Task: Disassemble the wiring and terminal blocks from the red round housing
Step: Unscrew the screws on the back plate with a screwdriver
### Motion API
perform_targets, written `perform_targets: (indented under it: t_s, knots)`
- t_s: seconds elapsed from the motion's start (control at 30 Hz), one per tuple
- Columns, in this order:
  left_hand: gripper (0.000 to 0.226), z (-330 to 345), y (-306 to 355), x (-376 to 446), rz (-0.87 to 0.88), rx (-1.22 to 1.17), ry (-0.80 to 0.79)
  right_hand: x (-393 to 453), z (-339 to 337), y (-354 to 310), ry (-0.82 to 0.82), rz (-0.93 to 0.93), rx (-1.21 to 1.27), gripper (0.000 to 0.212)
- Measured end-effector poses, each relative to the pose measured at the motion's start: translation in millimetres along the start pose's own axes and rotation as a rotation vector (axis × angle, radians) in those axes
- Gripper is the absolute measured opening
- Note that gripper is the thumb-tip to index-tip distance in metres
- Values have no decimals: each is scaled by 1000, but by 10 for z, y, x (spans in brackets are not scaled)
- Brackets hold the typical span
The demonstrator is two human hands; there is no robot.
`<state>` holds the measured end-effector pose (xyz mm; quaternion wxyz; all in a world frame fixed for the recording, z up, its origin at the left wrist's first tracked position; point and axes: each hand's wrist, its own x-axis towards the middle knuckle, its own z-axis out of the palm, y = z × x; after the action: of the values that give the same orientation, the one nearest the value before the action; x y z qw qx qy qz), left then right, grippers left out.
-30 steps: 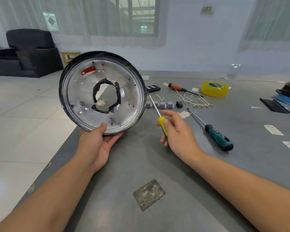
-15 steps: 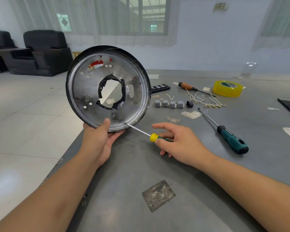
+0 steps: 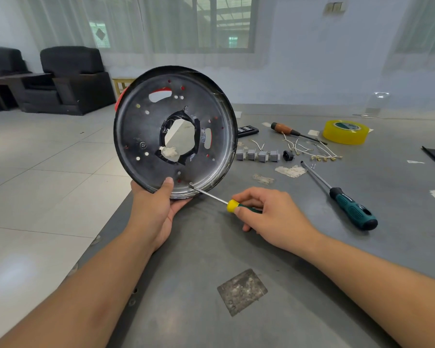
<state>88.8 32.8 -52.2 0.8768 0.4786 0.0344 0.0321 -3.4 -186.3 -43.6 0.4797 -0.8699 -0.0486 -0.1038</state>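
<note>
Item: housing (image 3: 141,136), which I stand on edge in my gripping left hand (image 3: 156,209) so my right hand (image 3: 269,217), pinching the screwdriver (image 3: 232,205), reaches its rim screw (image 3: 191,184).

Soft, bright daylight enters through the sheer-curtained windows (image 3: 186,23) at 12 o'clock, leaving the near face of the round metal housing plate (image 3: 141,126) dark against it. A pale glare patch sits on the glossy white floor tiles (image 3: 13,275) at 8 o'clock. Shadows on the grey worktop (image 3: 236,247) are faint, and straight lines bow at the edges.
</note>
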Motion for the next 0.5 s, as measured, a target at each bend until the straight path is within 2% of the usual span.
perform_targets:
  t_s: [0.5]
  knots:
    - [52,-11,-14,16,6,-8,-19,-14,10,7,36,24,25,7]
